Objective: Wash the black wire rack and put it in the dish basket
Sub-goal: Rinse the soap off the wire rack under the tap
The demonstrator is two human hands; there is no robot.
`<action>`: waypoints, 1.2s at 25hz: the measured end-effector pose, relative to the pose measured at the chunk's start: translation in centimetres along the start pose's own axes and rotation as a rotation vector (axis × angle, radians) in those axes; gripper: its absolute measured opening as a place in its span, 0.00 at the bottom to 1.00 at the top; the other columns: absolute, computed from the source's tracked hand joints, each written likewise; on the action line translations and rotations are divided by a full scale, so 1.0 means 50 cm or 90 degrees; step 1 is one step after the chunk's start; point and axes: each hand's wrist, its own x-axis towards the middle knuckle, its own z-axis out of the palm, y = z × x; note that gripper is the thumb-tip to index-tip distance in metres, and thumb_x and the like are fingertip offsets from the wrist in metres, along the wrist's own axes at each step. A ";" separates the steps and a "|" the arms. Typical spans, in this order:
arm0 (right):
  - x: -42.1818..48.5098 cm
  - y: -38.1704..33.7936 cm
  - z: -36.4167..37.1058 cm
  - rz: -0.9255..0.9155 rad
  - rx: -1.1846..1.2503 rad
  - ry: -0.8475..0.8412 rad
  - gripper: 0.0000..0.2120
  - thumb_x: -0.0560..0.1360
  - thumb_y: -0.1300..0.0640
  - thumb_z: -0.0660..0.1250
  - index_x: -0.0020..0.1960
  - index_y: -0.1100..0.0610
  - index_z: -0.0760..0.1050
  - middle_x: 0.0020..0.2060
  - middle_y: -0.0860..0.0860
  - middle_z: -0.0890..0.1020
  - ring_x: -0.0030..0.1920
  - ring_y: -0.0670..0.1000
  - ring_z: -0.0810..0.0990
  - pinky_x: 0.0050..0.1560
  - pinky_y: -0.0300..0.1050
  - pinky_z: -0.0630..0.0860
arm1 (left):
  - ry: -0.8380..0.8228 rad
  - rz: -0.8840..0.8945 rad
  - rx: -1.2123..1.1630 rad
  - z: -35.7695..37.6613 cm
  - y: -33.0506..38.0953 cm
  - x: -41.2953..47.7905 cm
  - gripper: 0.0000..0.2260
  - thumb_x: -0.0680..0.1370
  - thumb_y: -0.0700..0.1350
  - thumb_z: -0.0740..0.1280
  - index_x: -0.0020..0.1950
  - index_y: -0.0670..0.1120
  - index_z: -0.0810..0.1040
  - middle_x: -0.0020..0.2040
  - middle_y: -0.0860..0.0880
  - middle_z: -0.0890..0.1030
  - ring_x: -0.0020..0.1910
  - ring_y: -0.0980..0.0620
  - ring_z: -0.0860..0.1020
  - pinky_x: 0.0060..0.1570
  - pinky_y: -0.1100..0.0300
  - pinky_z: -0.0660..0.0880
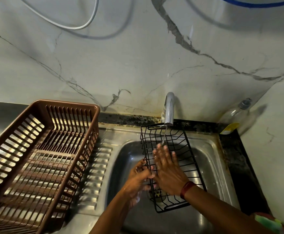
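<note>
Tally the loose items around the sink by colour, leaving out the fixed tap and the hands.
Black: 1, the wire rack under the running water
Brown: 1, the basket on the drainboard
Clear: 1, the bottle in the back right corner
Green: 1, a blurred item at the lower right edge, possibly a sponge
Total: 4

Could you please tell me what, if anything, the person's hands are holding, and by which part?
The left hand grips the black wire rack by its left side edge; the right hand lies flat, open, on its wires.
</note>
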 end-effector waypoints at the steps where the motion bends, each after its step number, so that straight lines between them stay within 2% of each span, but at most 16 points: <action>1: -0.013 -0.005 0.009 -0.111 -0.040 -0.032 0.33 0.79 0.41 0.40 0.77 0.57 0.35 0.76 0.58 0.35 0.75 0.62 0.35 0.73 0.65 0.41 | -0.005 0.003 0.005 -0.001 0.002 -0.001 0.33 0.61 0.48 0.79 0.67 0.49 0.78 0.62 0.43 0.83 0.62 0.39 0.81 0.61 0.33 0.76; 2: -0.022 -0.001 0.007 -0.171 -0.055 -0.045 0.33 0.79 0.40 0.39 0.77 0.55 0.33 0.76 0.56 0.33 0.75 0.60 0.33 0.73 0.63 0.38 | -0.005 0.006 0.006 -0.003 0.002 0.000 0.32 0.62 0.49 0.80 0.66 0.49 0.79 0.62 0.42 0.83 0.62 0.39 0.81 0.62 0.32 0.75; 3: -0.021 0.008 -0.004 -0.148 -0.055 -0.058 0.34 0.79 0.37 0.37 0.76 0.54 0.31 0.75 0.55 0.31 0.75 0.58 0.31 0.74 0.61 0.36 | 0.001 0.008 -0.002 -0.005 0.004 0.001 0.33 0.62 0.50 0.81 0.67 0.48 0.79 0.62 0.42 0.83 0.62 0.39 0.81 0.62 0.32 0.75; 6: -0.005 0.030 -0.021 0.073 -0.006 -0.073 0.40 0.74 0.32 0.33 0.74 0.57 0.26 0.71 0.56 0.25 0.72 0.56 0.25 0.75 0.55 0.34 | 0.031 0.006 -0.035 -0.004 0.017 0.008 0.36 0.66 0.48 0.79 0.72 0.45 0.72 0.64 0.42 0.82 0.60 0.40 0.82 0.61 0.32 0.76; 10: -0.012 0.018 -0.026 -0.105 -0.018 -0.104 0.37 0.79 0.35 0.40 0.75 0.55 0.28 0.72 0.54 0.25 0.72 0.54 0.25 0.75 0.58 0.35 | 0.022 0.013 -0.033 0.002 0.032 0.011 0.37 0.64 0.51 0.81 0.71 0.46 0.74 0.63 0.42 0.82 0.63 0.38 0.80 0.61 0.31 0.75; 11: -0.007 0.026 -0.028 -0.093 -0.017 -0.093 0.36 0.79 0.35 0.39 0.75 0.55 0.28 0.72 0.53 0.26 0.73 0.54 0.26 0.75 0.58 0.36 | 0.024 0.017 -0.039 0.001 0.033 0.013 0.38 0.63 0.50 0.81 0.72 0.47 0.74 0.63 0.42 0.83 0.63 0.38 0.80 0.62 0.31 0.74; 14: 0.042 0.030 -0.046 0.151 0.086 -0.021 0.39 0.73 0.33 0.30 0.74 0.58 0.27 0.72 0.57 0.27 0.74 0.56 0.29 0.75 0.53 0.34 | 0.011 0.017 -0.045 0.013 0.035 0.018 0.40 0.60 0.46 0.79 0.72 0.50 0.72 0.62 0.45 0.84 0.61 0.41 0.81 0.65 0.31 0.72; 15: 0.058 0.018 -0.047 0.159 0.101 0.001 0.41 0.71 0.32 0.27 0.73 0.59 0.27 0.72 0.59 0.27 0.74 0.58 0.29 0.74 0.54 0.32 | -0.002 0.024 -0.035 0.022 0.034 0.019 0.40 0.61 0.45 0.79 0.72 0.49 0.72 0.62 0.45 0.84 0.62 0.41 0.81 0.65 0.32 0.72; 18: 0.075 -0.001 -0.039 -0.071 -0.013 0.018 0.39 0.73 0.36 0.23 0.76 0.61 0.33 0.74 0.59 0.31 0.75 0.58 0.31 0.75 0.60 0.37 | -0.011 0.044 -0.014 0.028 0.029 0.016 0.39 0.60 0.44 0.77 0.71 0.48 0.73 0.60 0.44 0.84 0.63 0.41 0.80 0.66 0.32 0.72; 20: 0.073 0.031 -0.031 -0.193 -0.112 0.021 0.37 0.78 0.35 0.31 0.77 0.59 0.36 0.76 0.57 0.35 0.76 0.57 0.34 0.75 0.59 0.39 | 0.006 0.055 -0.032 0.012 0.024 0.015 0.39 0.61 0.43 0.77 0.72 0.48 0.73 0.60 0.43 0.84 0.62 0.40 0.81 0.65 0.33 0.74; 22: 0.083 0.056 -0.029 -0.117 -0.130 0.023 0.38 0.79 0.33 0.39 0.77 0.58 0.35 0.76 0.57 0.35 0.77 0.57 0.35 0.76 0.58 0.39 | 0.023 0.068 -0.057 0.005 0.025 0.012 0.39 0.62 0.41 0.76 0.73 0.50 0.71 0.59 0.45 0.85 0.59 0.42 0.82 0.63 0.36 0.76; 24: 0.091 0.050 -0.033 0.063 -0.051 0.062 0.38 0.79 0.34 0.38 0.77 0.61 0.36 0.76 0.61 0.35 0.76 0.59 0.34 0.76 0.59 0.42 | 0.040 0.072 -0.063 0.009 0.025 0.019 0.40 0.62 0.40 0.75 0.74 0.51 0.70 0.59 0.45 0.85 0.56 0.44 0.83 0.61 0.37 0.78; 25: 0.090 0.034 -0.032 0.063 -0.035 0.063 0.38 0.79 0.35 0.37 0.77 0.62 0.37 0.75 0.62 0.36 0.76 0.61 0.35 0.76 0.61 0.45 | 0.048 0.070 -0.067 0.010 0.027 0.021 0.41 0.60 0.41 0.76 0.74 0.51 0.71 0.59 0.46 0.85 0.56 0.44 0.83 0.62 0.36 0.77; 28: 0.057 0.014 -0.008 -0.290 -0.155 -0.031 0.37 0.79 0.35 0.42 0.78 0.58 0.38 0.76 0.59 0.37 0.76 0.60 0.36 0.74 0.65 0.41 | 0.055 0.073 -0.080 -0.008 0.031 0.014 0.41 0.59 0.44 0.79 0.72 0.50 0.74 0.61 0.46 0.84 0.61 0.41 0.81 0.65 0.34 0.74; 29: 0.049 0.025 -0.017 -0.363 -0.191 -0.065 0.38 0.79 0.35 0.44 0.78 0.56 0.37 0.77 0.57 0.37 0.76 0.59 0.37 0.73 0.64 0.39 | 0.050 0.073 -0.080 -0.015 0.028 0.009 0.38 0.61 0.44 0.79 0.72 0.49 0.74 0.61 0.46 0.84 0.62 0.41 0.81 0.65 0.33 0.74; 30: 0.049 0.039 -0.029 -0.368 -0.211 -0.073 0.38 0.78 0.34 0.45 0.78 0.54 0.35 0.77 0.56 0.36 0.76 0.60 0.37 0.73 0.64 0.39 | 0.046 0.072 -0.080 -0.018 0.025 0.006 0.35 0.65 0.44 0.78 0.71 0.49 0.75 0.62 0.46 0.84 0.62 0.42 0.82 0.64 0.33 0.74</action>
